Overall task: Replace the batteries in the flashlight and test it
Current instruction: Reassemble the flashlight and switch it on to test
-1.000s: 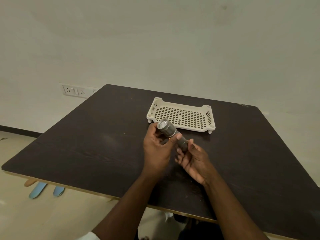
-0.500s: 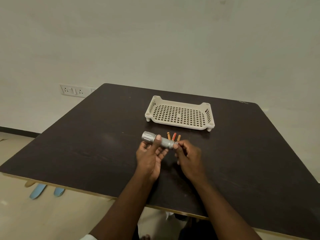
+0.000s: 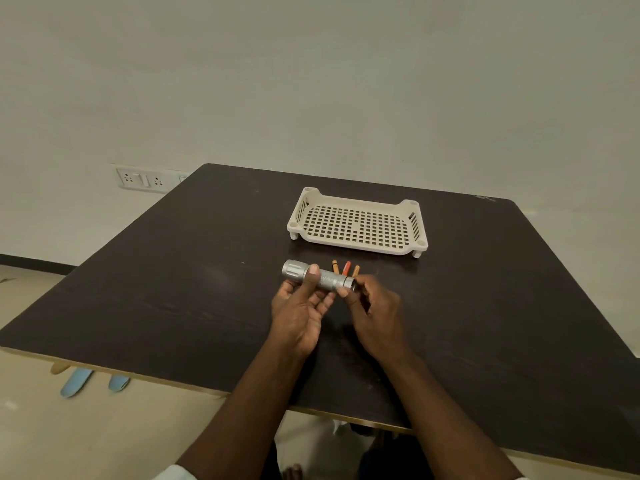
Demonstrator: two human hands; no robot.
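Your left hand (image 3: 299, 313) sits palm-up under the silver flashlight (image 3: 317, 277), thumb pressed across the top of the barrel and fingers cupped beneath — a grasp round the body. The flashlight lies roughly level, held just above the bench (image 3: 173, 289); its wide ribbed head sticks out past the left side of that hand, and its tail runs rightward.

Your right hand (image 3: 377, 317) meets the tail end, fingertips pinching the dark end cap (image 3: 350, 284). Whether the cap is seated or loosened cannot be told from here.

Just beyond your right hand's fingertips, three small batteries (image 3: 345, 268) lie on the bench side by side, partly hidden behind the flashlight's tail — the middle one reddish-orange, the outer two duller orange-brown.

Further out beyond both hands, slightly to the right, stands a cream perforated tray (image 3: 356, 223) on short feet, well apart from the batteries.

Far to the left of your left hand, a white socket plate (image 3: 145, 178) is on the wall. Below the bench's near-left edge, two pale blue shapes (image 3: 91, 381) rest on the floor; what they are is unclear.
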